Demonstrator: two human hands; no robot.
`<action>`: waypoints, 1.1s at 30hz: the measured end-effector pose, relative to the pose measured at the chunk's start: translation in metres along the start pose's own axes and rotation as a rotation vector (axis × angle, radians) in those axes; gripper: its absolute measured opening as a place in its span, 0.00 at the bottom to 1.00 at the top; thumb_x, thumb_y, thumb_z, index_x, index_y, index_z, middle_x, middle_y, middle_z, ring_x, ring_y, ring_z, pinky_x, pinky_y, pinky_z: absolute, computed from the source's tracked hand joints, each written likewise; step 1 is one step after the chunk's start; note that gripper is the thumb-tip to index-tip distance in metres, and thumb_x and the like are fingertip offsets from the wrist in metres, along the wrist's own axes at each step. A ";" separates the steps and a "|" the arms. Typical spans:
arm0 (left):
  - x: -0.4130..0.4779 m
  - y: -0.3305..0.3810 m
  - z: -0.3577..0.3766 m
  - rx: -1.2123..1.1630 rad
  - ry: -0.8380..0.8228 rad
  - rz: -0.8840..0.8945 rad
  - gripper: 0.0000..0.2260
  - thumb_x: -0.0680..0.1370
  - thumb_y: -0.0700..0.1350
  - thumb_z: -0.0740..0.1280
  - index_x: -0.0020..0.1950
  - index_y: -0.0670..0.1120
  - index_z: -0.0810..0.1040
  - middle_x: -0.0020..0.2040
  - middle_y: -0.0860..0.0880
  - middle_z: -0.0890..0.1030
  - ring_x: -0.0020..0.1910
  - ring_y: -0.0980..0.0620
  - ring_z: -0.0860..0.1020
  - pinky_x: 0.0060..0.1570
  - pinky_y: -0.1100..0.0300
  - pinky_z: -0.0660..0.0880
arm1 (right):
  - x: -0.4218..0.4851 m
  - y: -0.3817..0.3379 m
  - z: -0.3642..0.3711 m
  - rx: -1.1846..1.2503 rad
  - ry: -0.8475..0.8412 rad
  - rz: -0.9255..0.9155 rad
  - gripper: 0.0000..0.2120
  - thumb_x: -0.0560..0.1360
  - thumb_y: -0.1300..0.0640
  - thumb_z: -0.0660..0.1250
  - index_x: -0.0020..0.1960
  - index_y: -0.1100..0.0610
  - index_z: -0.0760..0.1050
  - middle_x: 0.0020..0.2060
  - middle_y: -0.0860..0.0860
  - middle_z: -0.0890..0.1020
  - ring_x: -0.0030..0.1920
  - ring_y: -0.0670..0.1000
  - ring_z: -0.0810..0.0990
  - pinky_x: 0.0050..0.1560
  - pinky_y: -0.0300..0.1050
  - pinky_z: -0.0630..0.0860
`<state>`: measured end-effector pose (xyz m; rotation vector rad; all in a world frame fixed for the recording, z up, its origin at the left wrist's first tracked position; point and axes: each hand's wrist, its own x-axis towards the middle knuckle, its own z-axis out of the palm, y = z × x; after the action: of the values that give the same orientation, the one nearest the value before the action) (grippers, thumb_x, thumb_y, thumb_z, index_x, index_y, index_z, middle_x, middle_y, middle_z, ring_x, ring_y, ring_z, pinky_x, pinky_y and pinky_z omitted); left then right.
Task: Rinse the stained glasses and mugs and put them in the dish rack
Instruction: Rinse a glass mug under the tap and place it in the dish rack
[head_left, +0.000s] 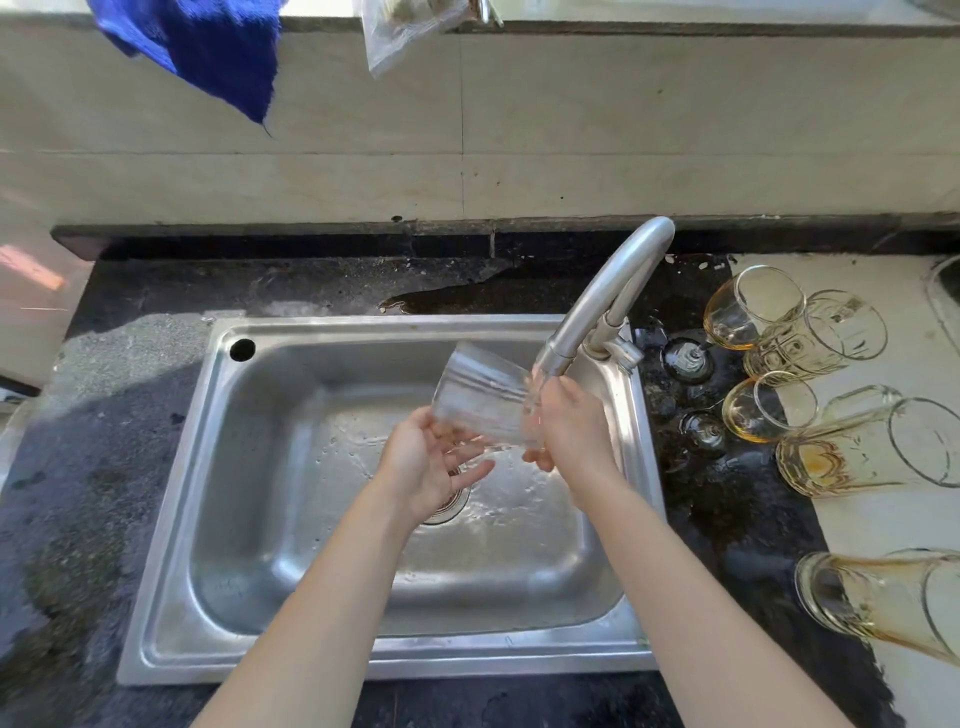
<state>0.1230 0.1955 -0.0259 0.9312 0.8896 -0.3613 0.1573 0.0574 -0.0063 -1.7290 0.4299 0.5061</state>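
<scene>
A clear ribbed glass (480, 397) is held tilted over the steel sink (249, 519), its mouth toward the tap spout (597, 312), where water runs onto it. My left hand (428, 462) cups the glass from below near its base end. My right hand (569, 426) grips it at the rim side under the stream. Several stained glasses with amber residue stand to the right of the sink: a stemmed one (748, 306), a tumbler (826, 332), a smaller stemmed one (763, 405), a tall one (862, 449) and a large one (883, 597).
Dark wet countertop (130, 415) surrounds the sink. A pale mat (883, 519) on the right carries the stained glasses. A blue cloth (208, 47) and a plastic bag (400, 31) hang from the ledge above the tiled wall. No dish rack is in view.
</scene>
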 end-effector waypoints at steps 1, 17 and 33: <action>0.000 0.002 0.002 0.042 0.027 -0.005 0.14 0.81 0.49 0.54 0.50 0.44 0.76 0.44 0.43 0.79 0.46 0.43 0.78 0.51 0.46 0.76 | -0.001 0.001 0.000 -0.119 0.027 -0.098 0.17 0.79 0.44 0.58 0.40 0.55 0.73 0.34 0.48 0.77 0.33 0.50 0.76 0.30 0.42 0.71; 0.006 0.001 0.034 0.093 0.304 0.275 0.17 0.79 0.52 0.64 0.33 0.46 0.69 0.26 0.51 0.67 0.27 0.53 0.68 0.33 0.61 0.68 | -0.013 0.002 0.012 -0.666 0.281 -0.635 0.14 0.76 0.46 0.60 0.47 0.57 0.75 0.46 0.53 0.76 0.49 0.55 0.73 0.46 0.50 0.73; 0.005 0.011 0.033 -0.009 0.397 0.162 0.14 0.75 0.53 0.68 0.35 0.47 0.70 0.26 0.50 0.66 0.26 0.52 0.66 0.31 0.61 0.65 | -0.014 -0.007 0.024 -0.139 0.129 -0.277 0.14 0.72 0.40 0.68 0.43 0.49 0.71 0.40 0.47 0.78 0.42 0.49 0.78 0.44 0.53 0.80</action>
<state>0.1495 0.1750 -0.0141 1.0790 1.1655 -0.0302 0.1474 0.0824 0.0030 -1.9261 0.2440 0.2299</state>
